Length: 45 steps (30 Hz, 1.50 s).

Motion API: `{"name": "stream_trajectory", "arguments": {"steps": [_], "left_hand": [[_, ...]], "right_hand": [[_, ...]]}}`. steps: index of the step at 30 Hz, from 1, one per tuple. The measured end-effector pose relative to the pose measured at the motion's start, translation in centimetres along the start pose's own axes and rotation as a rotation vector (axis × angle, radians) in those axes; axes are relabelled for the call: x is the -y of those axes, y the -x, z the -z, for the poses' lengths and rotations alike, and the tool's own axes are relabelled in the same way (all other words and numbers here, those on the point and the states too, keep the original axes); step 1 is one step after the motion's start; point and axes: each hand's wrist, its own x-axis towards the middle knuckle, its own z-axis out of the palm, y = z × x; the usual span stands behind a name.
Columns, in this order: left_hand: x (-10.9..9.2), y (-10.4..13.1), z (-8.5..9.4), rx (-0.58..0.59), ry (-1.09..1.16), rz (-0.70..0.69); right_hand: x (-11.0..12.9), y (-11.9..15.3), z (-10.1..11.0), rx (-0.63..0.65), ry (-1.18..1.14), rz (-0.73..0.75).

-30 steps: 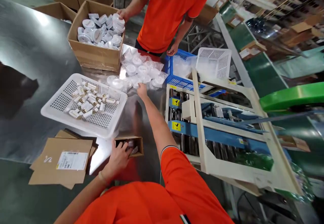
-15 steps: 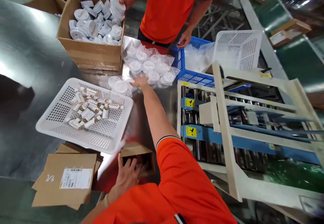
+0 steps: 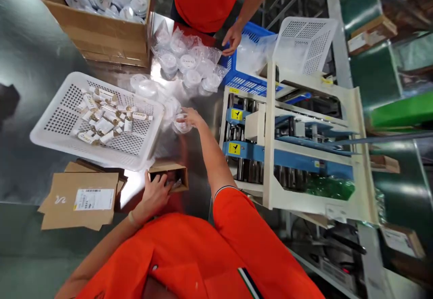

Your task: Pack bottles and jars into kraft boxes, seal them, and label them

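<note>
My right hand (image 3: 193, 117) is closed on a plastic-bagged stack of round white containers (image 3: 181, 125), just right of the white basket. More bagged round containers (image 3: 191, 77) with printed lids lie beyond it on the metal table. Close to my body, my left hand (image 3: 156, 196) grips the near left side of a small open cardboard box (image 3: 171, 167), its fingertips over the edge. Something inside that box is partly visible but too dark to name. Left of it, the white perforated basket (image 3: 61, 141) holds several small white printed tubes or bottles (image 3: 104, 121).
A large carton (image 3: 101, 30) of loose round containers stands at the far left. Flat cardboard pieces (image 3: 64, 200) lie near left. A co-worker's hand (image 3: 233, 37) hangs by a blue crate (image 3: 248, 82). A roller machine (image 3: 253, 150) borders the right side.
My right hand has drawn bagged containers towards me, away from the pile. My left hand stays at the box. The view has shifted, and the co-worker's hand at the carton is out of frame.
</note>
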Motion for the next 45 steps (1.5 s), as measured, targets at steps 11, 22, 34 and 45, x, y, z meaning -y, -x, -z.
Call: {"name": "stream_trajectory", "arguments": {"steps": [11, 22, 34, 45], "left_hand": [[0.0, 0.8, 0.4, -0.073, -0.053, -0.014], [0.2, 0.9, 0.2, -0.139, -0.064, -0.049], [0.3, 0.3, -0.6, -0.180, 0.036, -0.086], [0.4, -0.5, -0.7, -0.109, 0.004, -0.099]], "right_hand": [[-2.3, 13.8, -10.4, -0.196, 0.058, 0.262], [-4.7, 19.2, -11.8, -0.333, -0.021, 0.373], [21.4, 6.4, -3.4, -0.042, 0.204, 0.337], [22.8, 11.0, -1.1, 0.032, 0.248, 0.278]]}}
